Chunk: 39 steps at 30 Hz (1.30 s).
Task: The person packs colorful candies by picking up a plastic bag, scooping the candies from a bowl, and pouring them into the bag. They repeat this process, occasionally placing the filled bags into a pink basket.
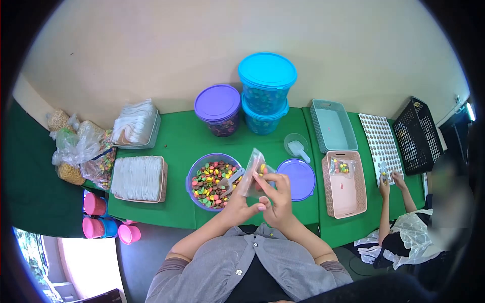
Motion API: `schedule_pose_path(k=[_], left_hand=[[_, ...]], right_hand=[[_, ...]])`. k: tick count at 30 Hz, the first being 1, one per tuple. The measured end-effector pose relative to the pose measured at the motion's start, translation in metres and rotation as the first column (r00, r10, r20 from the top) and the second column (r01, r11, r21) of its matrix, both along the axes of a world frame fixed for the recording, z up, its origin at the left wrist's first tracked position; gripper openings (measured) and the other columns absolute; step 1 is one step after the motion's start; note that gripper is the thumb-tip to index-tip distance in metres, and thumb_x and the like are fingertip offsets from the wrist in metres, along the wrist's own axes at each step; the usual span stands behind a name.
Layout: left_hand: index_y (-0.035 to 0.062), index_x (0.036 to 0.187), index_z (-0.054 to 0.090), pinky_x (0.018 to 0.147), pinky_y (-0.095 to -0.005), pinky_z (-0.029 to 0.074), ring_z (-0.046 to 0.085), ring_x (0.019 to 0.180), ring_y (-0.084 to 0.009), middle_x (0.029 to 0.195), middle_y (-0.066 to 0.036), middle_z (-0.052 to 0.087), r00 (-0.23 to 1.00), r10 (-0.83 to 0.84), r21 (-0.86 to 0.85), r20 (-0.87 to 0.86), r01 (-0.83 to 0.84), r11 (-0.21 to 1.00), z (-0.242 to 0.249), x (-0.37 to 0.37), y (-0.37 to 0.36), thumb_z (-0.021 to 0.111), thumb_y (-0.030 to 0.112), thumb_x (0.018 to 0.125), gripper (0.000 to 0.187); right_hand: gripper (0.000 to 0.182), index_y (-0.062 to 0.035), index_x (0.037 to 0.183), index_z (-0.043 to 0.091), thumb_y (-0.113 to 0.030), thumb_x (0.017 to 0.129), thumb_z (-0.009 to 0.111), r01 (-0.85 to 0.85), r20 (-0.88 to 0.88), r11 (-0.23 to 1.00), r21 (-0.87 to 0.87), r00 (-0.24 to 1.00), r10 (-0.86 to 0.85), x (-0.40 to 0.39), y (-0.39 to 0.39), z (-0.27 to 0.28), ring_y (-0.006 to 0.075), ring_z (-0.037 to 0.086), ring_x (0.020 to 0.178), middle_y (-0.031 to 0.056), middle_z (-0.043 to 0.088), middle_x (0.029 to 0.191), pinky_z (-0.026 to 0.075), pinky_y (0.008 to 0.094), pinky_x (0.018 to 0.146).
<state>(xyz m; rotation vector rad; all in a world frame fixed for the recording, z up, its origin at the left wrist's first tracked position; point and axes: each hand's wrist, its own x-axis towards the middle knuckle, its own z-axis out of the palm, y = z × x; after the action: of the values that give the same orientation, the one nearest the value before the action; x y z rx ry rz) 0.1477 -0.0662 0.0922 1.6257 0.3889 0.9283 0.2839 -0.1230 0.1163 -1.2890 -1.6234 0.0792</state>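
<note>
A small clear plastic bag (249,181) with some colourful candies inside is held up in front of me, tilted. My left hand (236,208) grips its lower left side. The fingers of my right hand (278,201) lie on the bag's right side and front, partly hiding what is in it. Just behind and to the left stands a purple bowl (189,188) of red, yellow, green and brown candies (209,179). A scoop (233,180) rests in those candies. To the right of my right hand lies a purple lid (302,180).
Pink basket (330,204) with a filled bag (342,167), teal basket (333,126) and sticker sheet (381,139) stand right, near a co-worker's hands (391,184). Lidded tubs (265,93) stand behind. Baskets of bags (137,178) and snack sacks (81,156) are left.
</note>
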Motion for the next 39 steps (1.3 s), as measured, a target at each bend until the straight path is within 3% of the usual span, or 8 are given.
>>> schedule_pose_path(k=[4, 6, 8, 10, 14, 30, 34, 39], left_hand=[[0.0003, 0.143, 0.039, 0.104, -0.039, 0.036, 0.049, 0.121, -0.0261, 0.132, -0.017, 0.053, 0.998, 0.028, -0.208, 0.051, -0.017, 0.978, 0.013, -0.019, 0.006, 0.059, 0.032, 0.095, 0.062], [-0.0012, 0.125, 0.058, 0.092, -0.0339, 0.044, 0.056, 0.105, -0.0206, 0.115, -0.013, 0.062, 0.984, 0.168, -0.053, 0.057, -0.165, 0.985, 0.016, -0.022, 0.008, 0.059, 0.025, 0.095, 0.04], [-0.0009, 0.107, 0.064, 0.081, -0.0288, 0.047, 0.059, 0.091, -0.0164, 0.102, -0.01, 0.064, 0.957, 0.285, 0.142, 0.057, -0.29, 0.946, 0.003, -0.034, 0.011, 0.063, 0.022, 0.093, 0.027], [-0.0005, 0.094, 0.064, 0.074, -0.0252, 0.047, 0.06, 0.084, -0.0127, 0.094, -0.007, 0.064, 0.936, 0.322, -0.08, 0.139, -0.314, 0.946, -0.001, -0.038, 0.005, 0.068, 0.018, 0.09, 0.019], [-0.0007, 0.099, 0.063, 0.076, -0.0252, 0.047, 0.06, 0.083, -0.0114, 0.092, -0.005, 0.065, 0.912, 0.37, -0.279, 0.179, -0.314, 0.908, 0.013, -0.044, -0.002, 0.066, 0.013, 0.091, 0.017], [-0.0005, 0.097, 0.055, 0.112, -0.0532, 0.031, 0.064, 0.078, -0.0124, 0.083, -0.008, 0.066, 0.873, 0.437, -0.016, 0.217, -0.444, 0.896, 0.007, -0.061, -0.003, 0.053, 0.012, 0.098, 0.013], [-0.0013, 0.097, 0.056, 0.112, -0.0507, 0.032, 0.063, 0.079, -0.0126, 0.083, -0.008, 0.065, 0.868, 0.463, -0.007, 0.181, -0.47, 0.883, 0.009, -0.066, -0.003, 0.051, 0.014, 0.099, 0.016], [-0.0007, 0.102, 0.062, 0.104, -0.0357, 0.038, 0.062, 0.08, -0.0103, 0.091, -0.007, 0.067, 0.877, 0.452, -0.359, 0.164, -0.373, 0.855, 0.0, -0.072, 0.0, 0.047, 0.024, 0.102, 0.029]], right_hand=[[0.038, -0.0059, 0.117, 0.066, -0.015, 0.081, 0.071, 0.059, 0.03, 0.998, 0.017, 0.998, -0.06, -0.017, 0.011, 0.003, 0.0257, 0.051, 0.096, 0.0086, 0.057, 0.101, 0.039, 0.0366, 0.088], [0.03, -0.0037, 0.11, 0.068, -0.01, 0.081, 0.072, 0.086, -0.545, 0.996, -0.002, 0.835, -0.074, -0.033, 0.019, 0.016, 0.0233, 0.051, 0.101, 0.0076, 0.056, 0.103, 0.04, 0.0349, 0.09], [0.021, -0.0021, 0.101, 0.069, -0.007, 0.082, 0.072, -0.06, -0.736, 0.996, -0.07, 0.677, -0.011, -0.033, 0.022, 0.016, 0.0206, 0.053, 0.101, 0.0068, 0.058, 0.101, 0.041, 0.0339, 0.091], [0.018, -0.0012, 0.098, 0.069, -0.007, 0.081, 0.074, -0.439, -0.732, 0.883, -0.166, 0.655, 0.188, -0.019, 0.023, -0.001, 0.0184, 0.055, 0.097, 0.0064, 0.061, 0.096, 0.042, 0.0335, 0.09], [0.017, -0.0017, 0.095, 0.07, -0.005, 0.079, 0.076, -0.518, -0.894, 0.85, -0.1, 0.422, 0.152, -0.03, 0.023, -0.002, 0.0139, 0.058, 0.091, 0.005, 0.063, 0.094, 0.045, 0.0292, 0.083], [0.01, -0.0029, 0.088, 0.074, -0.005, 0.078, 0.077, -0.405, -0.795, 0.91, -0.085, 0.578, 0.183, -0.064, 0.024, 0.001, 0.0137, 0.055, 0.083, 0.0039, 0.063, 0.083, 0.043, 0.0272, 0.075], [0.01, -0.0028, 0.091, 0.073, -0.011, 0.086, 0.071, -0.422, -0.761, 0.899, -0.116, 0.619, 0.193, -0.062, 0.023, 0.006, 0.0145, 0.055, 0.084, 0.0049, 0.064, 0.085, 0.044, 0.0276, 0.076], [0.024, 0.0005, 0.096, 0.071, -0.02, 0.095, 0.059, -0.517, -0.742, 0.842, -0.153, 0.623, 0.247, -0.05, 0.027, 0.005, 0.0148, 0.056, 0.089, 0.0071, 0.062, 0.092, 0.051, 0.025, 0.066]])
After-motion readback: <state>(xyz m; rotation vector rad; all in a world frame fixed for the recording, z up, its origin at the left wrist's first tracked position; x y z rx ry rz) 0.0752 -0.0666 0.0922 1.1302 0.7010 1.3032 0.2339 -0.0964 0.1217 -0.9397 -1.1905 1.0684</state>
